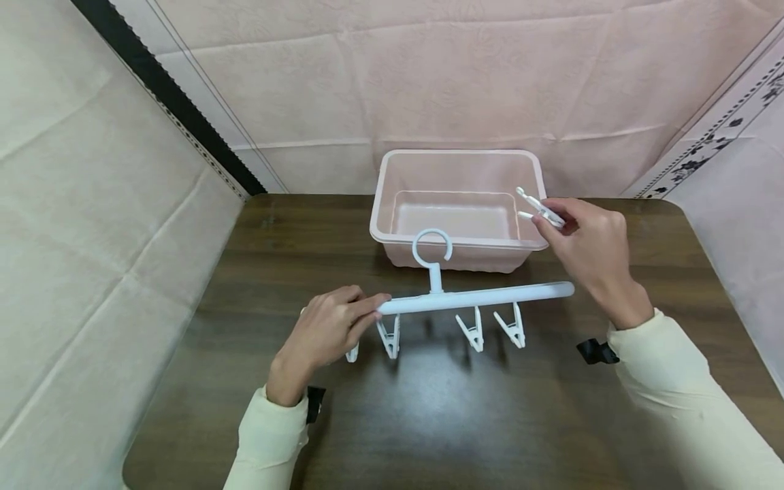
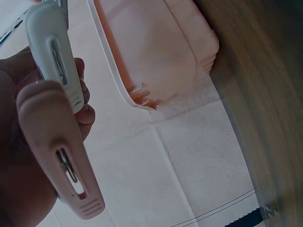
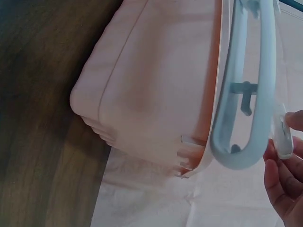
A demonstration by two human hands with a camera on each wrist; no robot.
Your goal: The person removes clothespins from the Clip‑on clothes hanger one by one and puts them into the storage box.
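A pale blue clip hanger [image 1: 478,297] is held up over the table, with its hook [image 1: 432,248] upward in front of the basin. My left hand [image 1: 327,327] grips the bar's left end. White clips hang from the bar, one [image 1: 390,337] beside that hand and another [image 1: 511,327] toward the right end. In the left wrist view, a white clip [image 2: 56,52] and a pinkish-looking clip [image 2: 59,151] hang close in front of the hand. Fingers and thumb of my right hand [image 1: 591,241] pinch a loose white clip [image 1: 542,207] over the basin's right side, apart from the bar.
A pink plastic basin [image 1: 453,255] stands at the back of the dark wooden table [image 1: 441,422], behind the hanger. Pale cloth [image 1: 465,75] hangs along the back and both sides. A black wrist strap [image 1: 597,352] shows at the right sleeve.
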